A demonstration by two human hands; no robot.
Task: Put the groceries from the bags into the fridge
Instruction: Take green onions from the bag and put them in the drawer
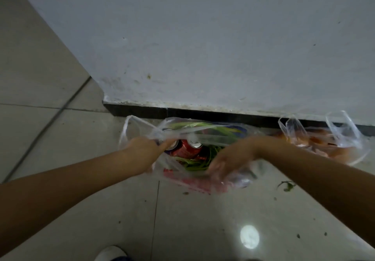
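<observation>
Spreading the mouth of the clear bag [172, 165], both hands working: left hand [142, 151] is pinching the near-left rim w/ fingers closed on the plastic, right hand [231, 159] is gripping the right rim, fingers curled round a fold of it. Bag is sitting on the floor [81, 210], right against the wall [203, 48] at the dark skirting. Inside, soda cans [188, 148] are standing upright among green veg [194, 162]. Second bag [324, 143], orange stuff in it, is lying just beside to the right. Best approach, prob: keep the rims pulled apart evenly, lift cans straight up so the thin plastic isn't tearing. Wall is blocking the far side; open floor is toward the person and to the left. Fridge isn't in view. A leaf scrap [287, 185] is lying nearby on the tiles.
</observation>
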